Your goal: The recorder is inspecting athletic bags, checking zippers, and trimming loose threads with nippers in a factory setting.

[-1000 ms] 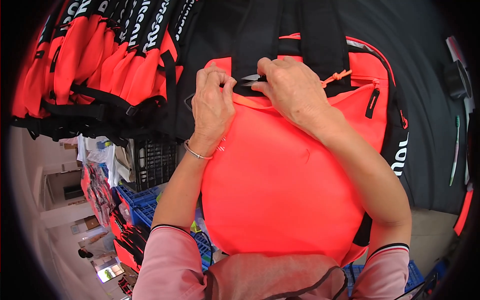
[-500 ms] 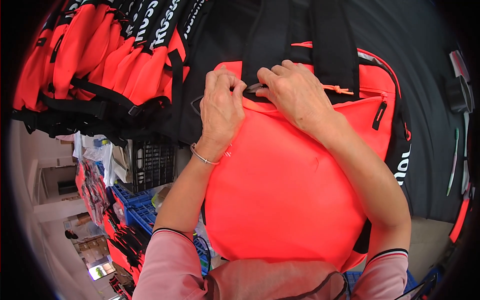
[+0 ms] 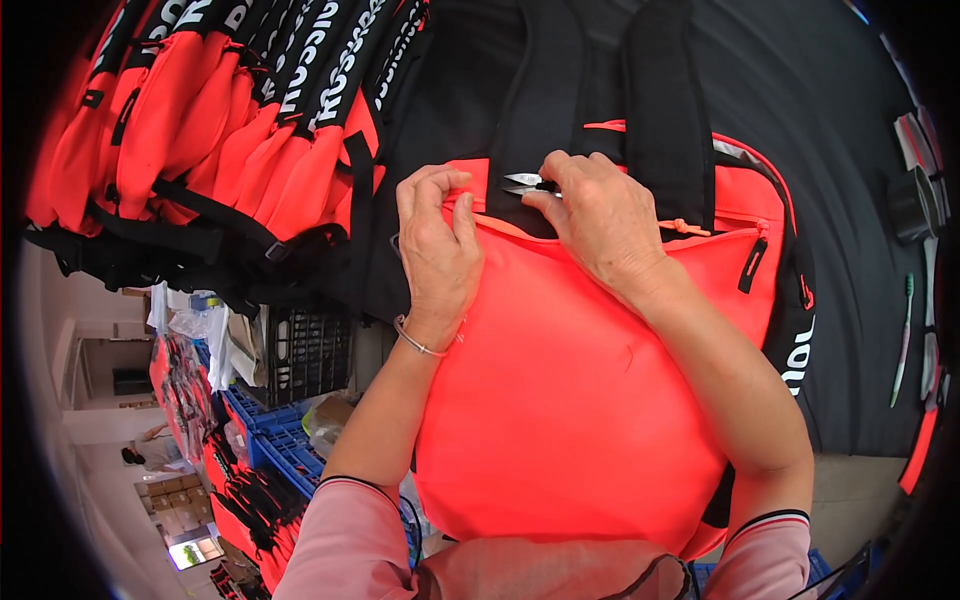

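Note:
A coral-red and black backpack (image 3: 560, 400) lies in front of me, with its zipped pocket edge running across near the top. My right hand (image 3: 607, 215) is closed around small thread snips (image 3: 528, 185); their metal tips point left, above the pocket edge and over a black strap (image 3: 545, 110). At the left end of that edge, my left hand (image 3: 437, 240) grips the coral fabric with bent fingers, its thumb beside the zip. An orange cord pull (image 3: 685, 228) sits just right of my right hand. A black zip pull (image 3: 753, 265) hangs further right.
Several similar red and black backpacks (image 3: 220, 140) stand in a row at far left. Below them are a black crate (image 3: 308, 345) and blue crates (image 3: 285, 440). On the black cloth at right lie a dark cup-like object (image 3: 910, 205) and a toothbrush (image 3: 903, 340).
My hands have drawn apart a little from the pinch at the pocket edge. The snips' tips now show, lifted off the zip. The backpack has shifted slightly toward me.

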### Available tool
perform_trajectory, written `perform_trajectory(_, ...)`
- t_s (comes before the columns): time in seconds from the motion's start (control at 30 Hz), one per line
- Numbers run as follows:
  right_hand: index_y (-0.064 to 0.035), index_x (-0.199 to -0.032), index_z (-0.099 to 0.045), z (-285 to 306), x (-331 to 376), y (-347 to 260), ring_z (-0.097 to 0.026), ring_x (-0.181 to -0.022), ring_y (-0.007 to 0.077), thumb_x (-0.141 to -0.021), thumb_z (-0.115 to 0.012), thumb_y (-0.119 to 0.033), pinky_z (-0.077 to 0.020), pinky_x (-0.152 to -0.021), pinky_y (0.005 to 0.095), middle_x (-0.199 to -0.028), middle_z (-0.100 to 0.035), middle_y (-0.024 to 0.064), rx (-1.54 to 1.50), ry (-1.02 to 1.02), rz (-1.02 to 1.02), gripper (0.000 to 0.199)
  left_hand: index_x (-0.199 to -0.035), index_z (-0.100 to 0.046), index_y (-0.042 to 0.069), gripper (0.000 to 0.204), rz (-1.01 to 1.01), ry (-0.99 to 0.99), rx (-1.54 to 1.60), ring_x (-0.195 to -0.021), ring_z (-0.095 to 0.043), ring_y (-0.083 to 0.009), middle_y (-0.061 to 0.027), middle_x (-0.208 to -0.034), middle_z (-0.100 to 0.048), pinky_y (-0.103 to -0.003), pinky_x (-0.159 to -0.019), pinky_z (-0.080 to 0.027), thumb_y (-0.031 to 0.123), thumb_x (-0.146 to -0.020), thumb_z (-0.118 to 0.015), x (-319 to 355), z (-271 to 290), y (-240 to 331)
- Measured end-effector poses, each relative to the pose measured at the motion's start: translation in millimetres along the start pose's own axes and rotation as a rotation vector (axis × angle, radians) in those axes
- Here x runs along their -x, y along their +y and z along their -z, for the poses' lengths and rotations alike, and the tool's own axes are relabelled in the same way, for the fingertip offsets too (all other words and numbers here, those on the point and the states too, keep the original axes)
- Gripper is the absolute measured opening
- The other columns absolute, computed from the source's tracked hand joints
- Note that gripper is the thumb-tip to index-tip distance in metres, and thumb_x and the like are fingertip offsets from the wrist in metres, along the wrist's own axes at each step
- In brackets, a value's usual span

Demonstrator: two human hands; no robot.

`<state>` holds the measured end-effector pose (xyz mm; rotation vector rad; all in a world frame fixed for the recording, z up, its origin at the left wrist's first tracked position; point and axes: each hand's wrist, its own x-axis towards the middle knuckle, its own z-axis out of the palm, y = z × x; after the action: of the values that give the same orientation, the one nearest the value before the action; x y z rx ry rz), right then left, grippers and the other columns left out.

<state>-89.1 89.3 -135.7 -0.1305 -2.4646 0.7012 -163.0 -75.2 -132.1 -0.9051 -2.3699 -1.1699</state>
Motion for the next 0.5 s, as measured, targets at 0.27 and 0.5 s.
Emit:
perform_trajectory(0.27, -0.0063, -0.082, -0.062, -3.0, -2.7, -4.8, -0.061, -0.074, 0.0192, -0.080, -0.075, -0.019, -0.0521, -0.060, 0.0329, -0.071, -0.062, 0.0047, 0.142, 0.037, 0.107, 0.019, -0.101, -0.060, -0.002, 0.014, 0.007, -0.025, -0.080, -0.101, -0.060, -0.0270, -0.0144, -0.108, -0.057, -0.035, -0.089, -0.052, -0.006, -0.087, -0.059, -3.1, 1.1, 3.5)
perform_trajectory(0.5, -0.0077, -0.083, -0.062, -5.8, -0.8, -8.3, -0.060, -0.075, 0.0191, -0.079, -0.075, -0.019, -0.0512, -0.060, 0.0328, -0.073, -0.062, 0.0035, 0.164, 0.033, 0.080, 0.018, -0.102, -0.062, -0.001, 0.015, -0.024, -0.003, -0.137, -0.100, -0.061, -0.0277, -0.0137, -0.106, -0.061, -0.036, -0.088, -0.052, -0.005, -0.088, -0.058, -0.1, -0.2, 2.3)
